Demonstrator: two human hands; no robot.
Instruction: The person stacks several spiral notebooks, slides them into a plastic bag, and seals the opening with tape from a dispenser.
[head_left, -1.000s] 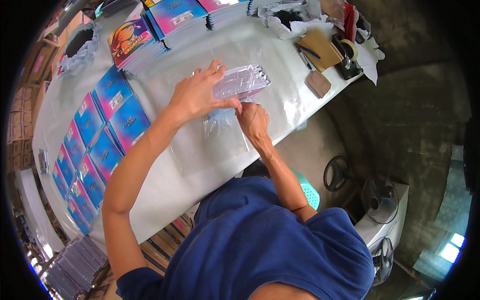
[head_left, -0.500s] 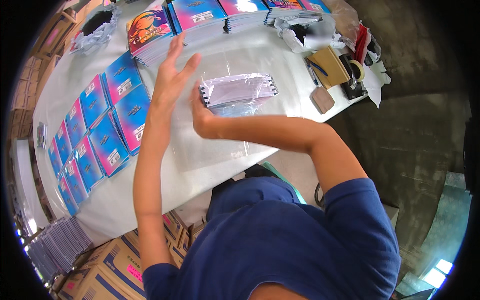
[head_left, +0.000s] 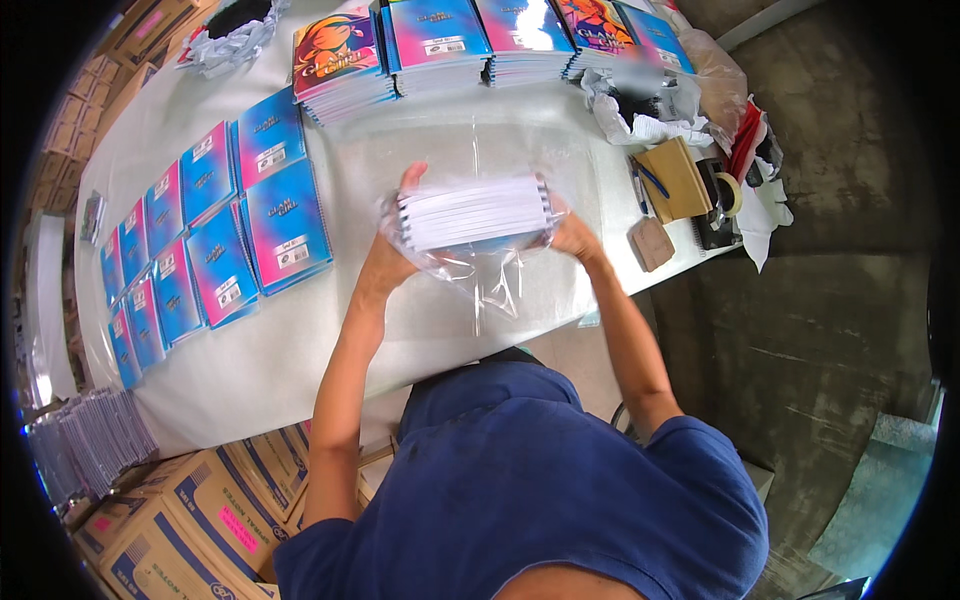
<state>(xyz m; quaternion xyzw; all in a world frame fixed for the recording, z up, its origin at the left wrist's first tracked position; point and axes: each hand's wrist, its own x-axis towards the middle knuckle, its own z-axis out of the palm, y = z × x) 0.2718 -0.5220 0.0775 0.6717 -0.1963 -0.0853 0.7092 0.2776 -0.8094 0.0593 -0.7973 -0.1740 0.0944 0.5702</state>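
Note:
A stack of spiral notebooks (head_left: 475, 215), white page edges up, stands on the table in front of me with clear plastic wrap (head_left: 500, 285) around it. Loose plastic crumples at both ends and hangs in folds on the near side. My left hand (head_left: 392, 258) is closed on the left end, one finger sticking up beside it. At the opposite end, my right hand (head_left: 572, 236) grips through the plastic, its fingertips partly hidden behind the stack. Beneath lies a flat clear plastic sheet (head_left: 440, 145).
Blue-pink notebooks (head_left: 285, 225) lie in overlapping rows at left. Taller notebook stacks (head_left: 435, 40) line the far side. To the right are crumpled plastic (head_left: 640, 110), a brown pad (head_left: 672, 180), a tape dispenser (head_left: 722, 205) and a brown block (head_left: 652, 245). Cartons (head_left: 200, 510) stand below the table's left edge.
My left hand has come down from beyond the stack onto its left end. My right hand has moved from the left end to the right end. The view has shifted slightly.

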